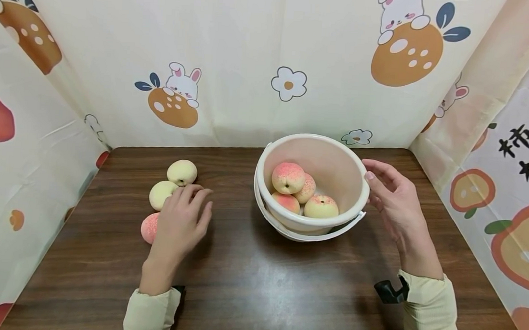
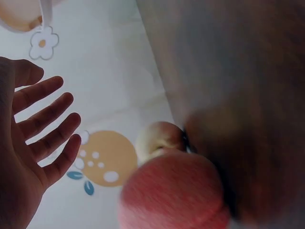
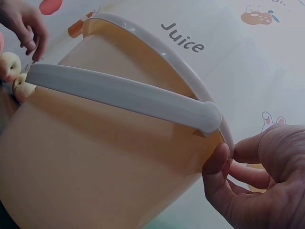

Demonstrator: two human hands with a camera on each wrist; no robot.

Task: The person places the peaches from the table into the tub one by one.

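A white plastic bucket [image 1: 336, 173] stands right of the table's middle with several peaches [image 1: 288, 178] inside. My right hand [image 1: 399, 207] pinches its right rim between thumb and fingers; the right wrist view shows this grip next to the bucket's handle [image 3: 119, 98]. At the left lie two pale yellow peaches [image 1: 182, 172] and a pink peach [image 1: 149, 228], roughly in a row. Over that row is my left hand [image 1: 178, 225], partly covering two of them, its fingers loosely bent and holding nothing. In the left wrist view the pink peach [image 2: 171, 193] lies apart from the fingers.
The dark wooden table [image 1: 240, 293] reaches back to a patterned cloth [image 1: 244, 44]. More patterned cloth [image 1: 476, 236] hangs along the right side and the left side. A black strap piece [image 1: 391, 291] sits at the right wrist.
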